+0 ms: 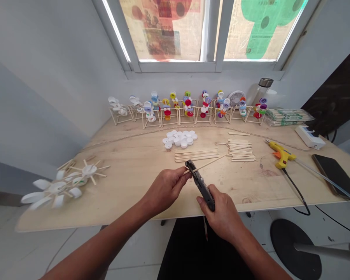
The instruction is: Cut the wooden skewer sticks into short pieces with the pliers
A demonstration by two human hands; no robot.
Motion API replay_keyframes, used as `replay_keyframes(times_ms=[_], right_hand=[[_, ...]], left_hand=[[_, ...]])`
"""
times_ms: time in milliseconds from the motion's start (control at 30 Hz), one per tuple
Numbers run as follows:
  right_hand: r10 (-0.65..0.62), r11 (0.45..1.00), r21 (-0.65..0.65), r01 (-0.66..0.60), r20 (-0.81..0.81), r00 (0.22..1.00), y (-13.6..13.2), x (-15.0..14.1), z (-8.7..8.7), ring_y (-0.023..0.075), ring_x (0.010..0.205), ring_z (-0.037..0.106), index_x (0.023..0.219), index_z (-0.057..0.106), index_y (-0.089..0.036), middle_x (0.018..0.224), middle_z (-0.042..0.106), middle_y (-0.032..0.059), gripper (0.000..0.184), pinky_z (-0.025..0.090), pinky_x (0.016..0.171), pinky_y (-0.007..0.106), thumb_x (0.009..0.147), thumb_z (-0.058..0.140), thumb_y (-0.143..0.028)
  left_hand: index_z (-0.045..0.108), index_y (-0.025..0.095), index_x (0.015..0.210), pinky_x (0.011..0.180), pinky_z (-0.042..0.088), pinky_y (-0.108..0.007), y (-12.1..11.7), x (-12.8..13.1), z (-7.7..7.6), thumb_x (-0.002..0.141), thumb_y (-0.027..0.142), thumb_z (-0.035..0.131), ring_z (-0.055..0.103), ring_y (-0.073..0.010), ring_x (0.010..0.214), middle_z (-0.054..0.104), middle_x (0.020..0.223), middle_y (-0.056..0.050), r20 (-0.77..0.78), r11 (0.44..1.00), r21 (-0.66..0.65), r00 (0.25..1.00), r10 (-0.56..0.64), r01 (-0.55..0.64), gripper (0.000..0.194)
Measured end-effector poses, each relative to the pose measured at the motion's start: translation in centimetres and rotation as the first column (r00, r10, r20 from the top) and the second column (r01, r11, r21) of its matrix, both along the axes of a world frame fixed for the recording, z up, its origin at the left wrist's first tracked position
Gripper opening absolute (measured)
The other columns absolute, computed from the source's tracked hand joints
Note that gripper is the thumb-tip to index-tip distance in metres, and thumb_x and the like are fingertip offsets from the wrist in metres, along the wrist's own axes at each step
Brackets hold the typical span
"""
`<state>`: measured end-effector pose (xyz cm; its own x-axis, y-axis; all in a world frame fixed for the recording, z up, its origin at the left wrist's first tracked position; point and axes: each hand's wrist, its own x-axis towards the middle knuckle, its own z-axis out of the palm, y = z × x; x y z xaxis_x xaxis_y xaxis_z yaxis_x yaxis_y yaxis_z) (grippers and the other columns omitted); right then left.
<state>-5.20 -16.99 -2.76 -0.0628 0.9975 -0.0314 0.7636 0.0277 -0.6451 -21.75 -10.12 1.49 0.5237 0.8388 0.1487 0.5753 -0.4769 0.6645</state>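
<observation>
My left hand (167, 190) pinches a thin wooden stick (211, 162) near one end, above the front of the table. The stick slants up to the right, toward the stick piles. In my right hand (223, 212) is a black hand cutter (202, 186), its head pointing up and left. The jaws of the cutter lie across the stick, just beside my left fingertips. Whether the blades press into the wood is too small to tell. Just beyond lie a row of long sticks (196, 155) and a pile of shorter sticks (240, 149).
White bottle caps (179, 139) are clustered mid-table. Behind them stand stick frames with coloured cap wheels (188, 105). White wheel pieces (56, 188) lie at left. At right are a yellow glue gun (282, 154), a power strip (310, 137) and a dark phone-like slab (336, 175).
</observation>
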Motion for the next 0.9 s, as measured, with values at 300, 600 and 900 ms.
replay_keyframes(times_ms=[300, 600, 900], right_hand=[[-0.001, 1.000, -0.027, 0.001, 0.021, 1.000, 1.4, -0.3, -0.5, 0.0137, 0.050, 0.050, 0.072, 0.042, -0.020, 0.056, 0.053, -0.0015, 0.016, 0.027, 0.049, 0.022, 0.082, 0.044, -0.033], [-0.014, 0.999, -0.046, 0.013, -0.009, 1.000, 1.9, -0.4, -1.1, 0.0141, 0.051, 0.051, 0.071, 0.045, -0.020, 0.055, 0.054, -0.0011, 0.016, 0.029, 0.050, 0.022, 0.082, 0.044, -0.032], [0.003, 0.989, -0.132, -0.068, -0.441, 0.897, 2.4, 1.5, -0.9, 0.0090, 0.049, 0.043, 0.073, 0.047, -0.019, 0.055, 0.044, -0.0059, 0.014, 0.033, 0.049, 0.020, 0.081, 0.048, -0.030]], left_hand=[[0.053, 0.016, 0.072, 0.048, 0.029, -0.020, 1.2, 0.0, -1.0, 0.087, 0.029, 0.033, 0.038, -0.0093, 0.046, 0.044, 0.052, 0.003, -0.061, 0.999, -0.014, 0.997, 0.041, -0.042, 0.028], [0.050, 0.017, 0.068, 0.050, 0.032, -0.020, 1.4, -0.1, -1.3, 0.088, 0.028, 0.033, 0.044, -0.0103, 0.049, 0.050, 0.055, 0.001, -0.067, 0.998, -0.034, 0.996, 0.053, -0.055, 0.028], [0.053, 0.017, 0.088, 0.054, 0.038, -0.019, 1.0, 0.6, -2.8, 0.089, 0.033, 0.032, 0.047, -0.0088, 0.053, 0.048, 0.058, 0.004, 0.122, 0.988, -0.140, 0.990, 0.076, -0.059, 0.027]])
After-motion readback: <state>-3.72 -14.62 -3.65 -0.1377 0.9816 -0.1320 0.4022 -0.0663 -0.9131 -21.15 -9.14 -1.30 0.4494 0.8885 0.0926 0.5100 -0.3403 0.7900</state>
